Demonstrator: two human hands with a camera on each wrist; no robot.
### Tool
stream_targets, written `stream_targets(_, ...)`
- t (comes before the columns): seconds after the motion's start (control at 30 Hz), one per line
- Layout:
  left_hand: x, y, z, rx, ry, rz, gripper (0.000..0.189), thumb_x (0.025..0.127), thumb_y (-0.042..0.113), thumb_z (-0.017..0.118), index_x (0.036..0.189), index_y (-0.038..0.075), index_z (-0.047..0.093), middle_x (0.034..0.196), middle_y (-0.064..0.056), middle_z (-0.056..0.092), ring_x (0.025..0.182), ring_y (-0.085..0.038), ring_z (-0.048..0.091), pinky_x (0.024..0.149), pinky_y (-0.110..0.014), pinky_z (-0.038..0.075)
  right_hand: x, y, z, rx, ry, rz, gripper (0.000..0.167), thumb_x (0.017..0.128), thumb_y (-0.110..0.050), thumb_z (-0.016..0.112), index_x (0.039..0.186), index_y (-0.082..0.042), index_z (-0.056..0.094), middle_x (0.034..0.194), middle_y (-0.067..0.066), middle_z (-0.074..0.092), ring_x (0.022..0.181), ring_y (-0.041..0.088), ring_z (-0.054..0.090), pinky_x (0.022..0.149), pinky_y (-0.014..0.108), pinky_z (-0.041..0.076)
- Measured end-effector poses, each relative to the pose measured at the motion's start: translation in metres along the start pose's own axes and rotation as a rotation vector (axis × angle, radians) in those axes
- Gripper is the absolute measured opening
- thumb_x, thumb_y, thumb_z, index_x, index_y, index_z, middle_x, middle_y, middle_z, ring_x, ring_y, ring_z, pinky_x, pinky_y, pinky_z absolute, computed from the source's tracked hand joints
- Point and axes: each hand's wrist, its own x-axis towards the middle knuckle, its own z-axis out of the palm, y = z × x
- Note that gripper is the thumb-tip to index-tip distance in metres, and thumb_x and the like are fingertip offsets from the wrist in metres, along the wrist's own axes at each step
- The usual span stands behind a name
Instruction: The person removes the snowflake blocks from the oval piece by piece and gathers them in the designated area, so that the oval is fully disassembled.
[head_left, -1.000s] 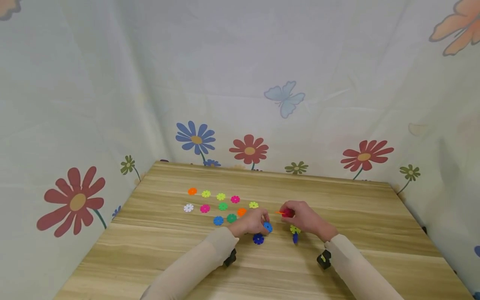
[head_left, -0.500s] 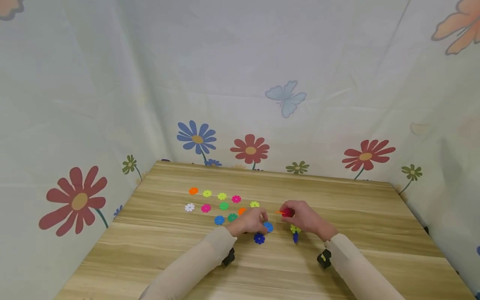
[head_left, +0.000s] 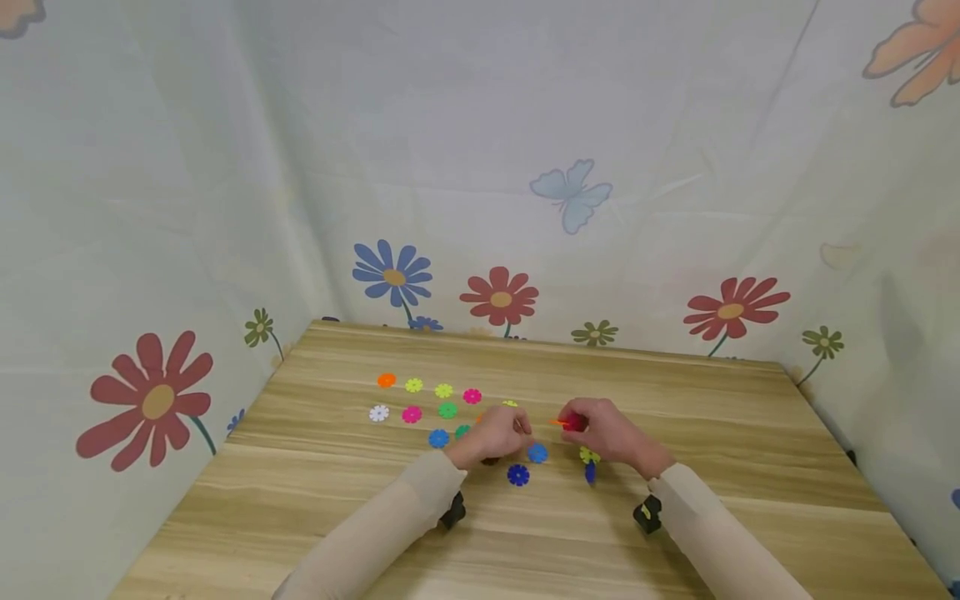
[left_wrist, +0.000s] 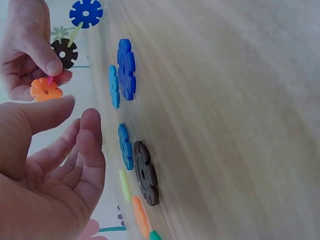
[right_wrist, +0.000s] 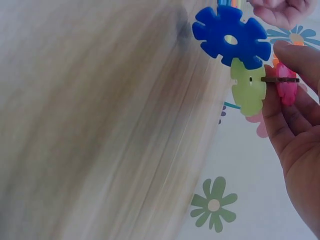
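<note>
My right hand (head_left: pixel 609 433) pinches a chain of slotted flower-shaped plastic discs, held above the table. The chain joins a dark blue disc (right_wrist: pixel 215 30), a yellow-green disc (right_wrist: pixel 248 97), a dark brown disc (left_wrist: pixel 68 46), a pink disc (right_wrist: pixel 287 90) and an orange disc (left_wrist: pixel 40 94). My left hand (head_left: pixel 491 435) hovers over the loose discs, thumb and bent fingers apart with nothing between them. Nearest to it on the table lie a light blue disc (head_left: pixel 537 453) and a dark blue loose disc (head_left: pixel 517 475). A brown loose disc (left_wrist: pixel 146 175) is mostly hidden under this hand in the head view.
Several more loose discs lie left of my left hand, among them a white disc (head_left: pixel 379 413), a pink loose disc (head_left: pixel 412 414) and a green disc (head_left: pixel 447 410). The wooden table (head_left: pixel 675 542) meets a flower-printed cloth (head_left: pixel 450 167) behind and at the sides.
My left hand has let go of the light blue disc, which now lies flat, and has shifted slightly up and to the left. My right hand keeps its place with the chain.
</note>
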Motion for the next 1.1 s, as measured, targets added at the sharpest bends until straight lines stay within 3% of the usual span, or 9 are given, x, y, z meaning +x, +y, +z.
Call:
stream_targets(0.17,0.001,0.002,0.000,-0.108,0.017,0.004,0.009,0.089,0.016,0.066,0.082,0.011,0.065,0.070,-0.002,0.064,0.060,-0.009,0.052,0.055,-0.023,0.041,0.005,-0.003,0.000,-0.015,-0.010,-0.049,0.013,0.082,-0.005,0.073,0.092,-0.004,0.065,0.082,-0.006,0.060,0.070,0.006,0.053,0.064,0.024,0.048)
stream_targets(0.3,0.002,0.004,0.001,-0.215,0.045,0.004,0.007,0.089,0.014,0.065,0.085,0.008,0.066,0.072,-0.001,0.064,0.062,-0.010,0.053,0.056,-0.023,0.042,0.009,-0.005,0.000,-0.026,-0.009,-0.063,0.013,0.082,-0.005,0.073,0.091,-0.005,0.064,0.081,-0.008,0.060,0.070,0.006,0.053,0.064,0.024,0.048)
stream_targets(0.43,0.004,0.006,0.002,-0.264,0.069,0.027,0.005,0.088,0.012,0.066,0.089,0.008,0.065,0.078,0.001,0.063,0.067,-0.010,0.055,0.059,-0.023,0.045,0.012,-0.005,0.000,-0.023,-0.007,-0.070,0.013,0.082,-0.006,0.073,0.091,-0.007,0.065,0.082,-0.007,0.060,0.071,0.007,0.054,0.064,0.024,0.048)
stream_targets(0.67,0.005,0.008,0.005,-0.285,0.085,0.063,0.011,0.084,0.008,0.070,0.091,0.004,0.063,0.081,0.000,0.062,0.071,-0.011,0.058,0.063,-0.024,0.048,0.012,-0.005,0.003,-0.004,-0.016,-0.078,0.015,0.081,-0.006,0.074,0.090,-0.012,0.064,0.083,-0.007,0.061,0.072,0.007,0.055,0.066,0.024,0.050)
stream_targets(0.9,0.007,0.009,0.011,-0.220,0.125,0.114,0.009,0.081,0.003,0.070,0.082,0.008,0.062,0.077,0.003,0.061,0.069,-0.010,0.057,0.062,-0.022,0.048,0.010,-0.007,0.007,0.008,-0.018,-0.099,0.015,0.081,-0.004,0.072,0.089,-0.012,0.063,0.085,-0.005,0.062,0.075,0.008,0.056,0.068,0.026,0.050)
stream_targets(1.1,0.007,0.008,0.012,-0.184,0.173,0.133,0.012,0.081,0.004,0.071,0.077,0.009,0.061,0.072,0.005,0.060,0.062,-0.007,0.051,0.056,-0.020,0.044,0.009,-0.007,0.010,0.028,-0.025,-0.046,0.016,0.083,-0.007,0.071,0.096,-0.012,0.062,0.089,-0.005,0.062,0.077,0.008,0.057,0.068,0.025,0.050)
